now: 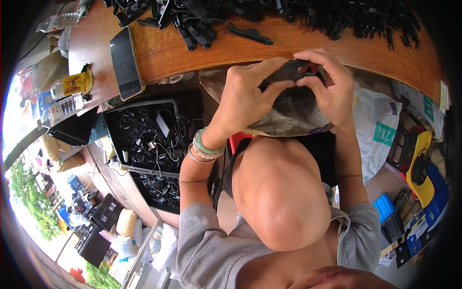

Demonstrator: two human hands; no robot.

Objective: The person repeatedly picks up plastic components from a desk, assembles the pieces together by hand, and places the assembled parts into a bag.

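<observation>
Between both hands, close to the table's front edge, is a dark, curved black plastic part (288, 72). My left hand (246, 92) grips its left end between thumb and fingers. At the other end, my right hand (331, 83) pinches it with thumb and forefinger. Below them an open bag (284, 121) hangs under the table edge, its inside dark. Lying alone on the wooden table (168, 60) is one similar long black part (250, 34). Behind it, heaps of black plastic parts (195, 24) spread along the far side.
A smartphone (126, 65) lies at the table's left, near a bottle with a yellow label (77, 84). Down to the left, black trays (139, 130) hold small dark pieces and cables. White printed sacks (378, 130) and a yellow-and-blue object (419, 176) are at the right.
</observation>
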